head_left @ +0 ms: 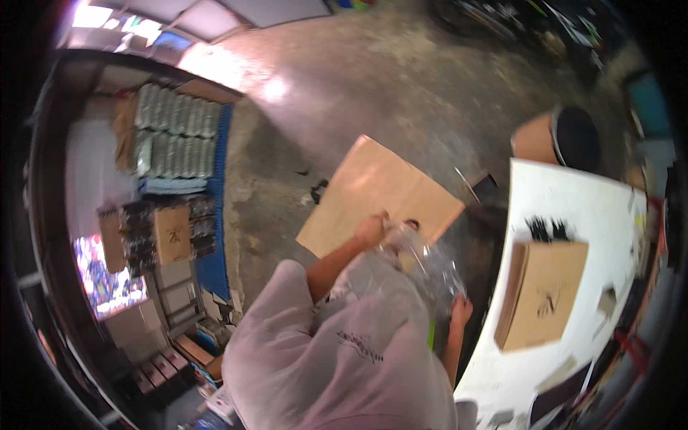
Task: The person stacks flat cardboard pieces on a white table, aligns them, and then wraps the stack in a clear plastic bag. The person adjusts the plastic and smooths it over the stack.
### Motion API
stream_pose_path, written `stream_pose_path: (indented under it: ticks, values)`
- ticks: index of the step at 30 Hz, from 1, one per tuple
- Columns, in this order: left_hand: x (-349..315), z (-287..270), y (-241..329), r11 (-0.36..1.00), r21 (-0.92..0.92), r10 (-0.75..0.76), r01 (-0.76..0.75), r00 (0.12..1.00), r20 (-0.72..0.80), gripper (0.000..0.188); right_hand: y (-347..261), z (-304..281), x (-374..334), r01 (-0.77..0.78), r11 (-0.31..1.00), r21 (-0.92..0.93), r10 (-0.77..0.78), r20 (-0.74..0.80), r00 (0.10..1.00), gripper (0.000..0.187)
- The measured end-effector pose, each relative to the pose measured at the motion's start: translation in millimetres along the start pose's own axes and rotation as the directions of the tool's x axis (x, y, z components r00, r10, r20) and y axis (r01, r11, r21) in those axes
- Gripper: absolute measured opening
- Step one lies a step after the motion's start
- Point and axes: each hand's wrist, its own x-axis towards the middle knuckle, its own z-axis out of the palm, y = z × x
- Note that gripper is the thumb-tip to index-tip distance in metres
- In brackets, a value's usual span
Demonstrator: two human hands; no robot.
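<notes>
Crinkled clear plastic film (437,269) stretches between my two hands in front of my body; whether it is a bag or a loose sheet I cannot tell. My left hand (371,229) is closed at its far left end, just over a flat brown cardboard sheet (380,183). Lower and to the right, my right hand (461,309) pinches the other end of the film. A small dark and reddish thing (412,224) shows at the film's far edge, too small to name. The film and my shirt cover the near edge of the cardboard.
On my right, a white table (616,208) bears a closed brown carton (548,294) with black bristly pieces (548,229) beside it. A brown drum (534,140) stands beyond. Shelving on my left holds plastic-wrapped stacks (175,132) and another carton (173,235).
</notes>
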Motion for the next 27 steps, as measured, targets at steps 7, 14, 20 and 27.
stream_pose_path:
  ticks: [7, 14, 20, 27]
  values:
    - [30.0, -5.7, 69.6, 0.938, -0.053, 0.333, -0.344, 0.932, -0.145, 0.035, -101.2, -30.1, 2.5, -0.080, 0.973, -0.217, 0.054, -0.124, 0.991, 0.041]
    - [13.5, 9.8, 124.1, 0.909, -0.033, 0.409, -0.415, 0.905, -0.115, 0.033, -90.1, -69.3, -45.2, -0.180, 0.980, -0.085, 0.162, -0.189, 0.968, 0.047]
    - [-28.3, 48.3, 144.1, 0.947, -0.007, 0.316, -0.322, 0.935, -0.159, 0.031, -19.3, -82.8, -40.1, -0.064, 0.976, -0.210, 0.011, -0.247, 0.969, 0.046]
    - [-88.3, 91.6, 161.2, 0.941, 0.013, 0.328, -0.339, 0.897, -0.296, 0.027, -39.5, -154.3, -31.1, -0.055, 0.980, -0.193, 0.081, 0.133, 0.988, 0.051]
